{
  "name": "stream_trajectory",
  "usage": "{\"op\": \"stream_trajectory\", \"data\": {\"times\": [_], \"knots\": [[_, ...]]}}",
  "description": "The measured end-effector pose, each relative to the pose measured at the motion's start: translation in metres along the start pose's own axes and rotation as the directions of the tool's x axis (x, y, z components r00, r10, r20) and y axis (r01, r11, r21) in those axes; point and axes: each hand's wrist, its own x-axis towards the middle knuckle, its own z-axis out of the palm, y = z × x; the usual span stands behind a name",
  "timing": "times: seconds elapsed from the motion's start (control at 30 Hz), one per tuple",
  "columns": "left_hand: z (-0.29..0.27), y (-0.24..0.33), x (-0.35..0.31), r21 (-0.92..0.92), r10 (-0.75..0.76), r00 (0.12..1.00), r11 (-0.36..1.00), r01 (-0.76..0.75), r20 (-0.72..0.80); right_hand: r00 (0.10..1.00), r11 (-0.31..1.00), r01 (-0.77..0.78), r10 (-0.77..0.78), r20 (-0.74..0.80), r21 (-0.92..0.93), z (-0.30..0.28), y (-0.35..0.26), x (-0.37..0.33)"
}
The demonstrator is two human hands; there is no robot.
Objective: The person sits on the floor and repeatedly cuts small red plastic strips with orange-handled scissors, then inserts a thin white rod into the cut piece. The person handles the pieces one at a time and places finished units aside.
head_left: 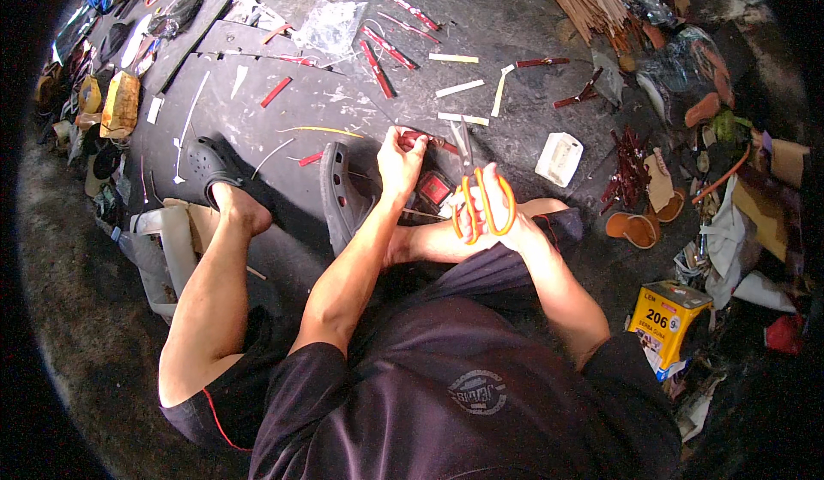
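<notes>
Strip (442, 143), dark red and narrow, pinched just beyond your bent leg by your left hand (400, 167), whose closed fingertips hide one end. Your right hand (498, 215) curls round scissors (467, 173) with looped orange handles; its fingers are partly hidden behind them. Beyond, four flat pale strips (453, 57) lie on scuffed dark floor (326, 98); rightward, one white plastic box (559, 160), one square-sided yellow tin (671, 318).

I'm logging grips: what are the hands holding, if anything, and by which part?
The left hand pinches a red strip by its left part, right end free. The right hand holds scissors by the orange handles.
</notes>
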Motion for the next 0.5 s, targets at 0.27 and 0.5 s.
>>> {"op": "stream_trajectory", "data": {"times": [0.27,0.5], "knots": [[0.008,-0.007,-0.007,-0.465,0.140,0.962,0.885,-0.015,0.235,0.777,0.906,0.301,-0.414,-0.474,-0.298,0.019,-0.023,0.034],[0.017,0.019,-0.021,-0.417,0.170,0.956,0.907,-0.057,0.238,0.717,0.888,0.372,-0.460,-0.524,-0.270,0.008,-0.008,0.067]]}}
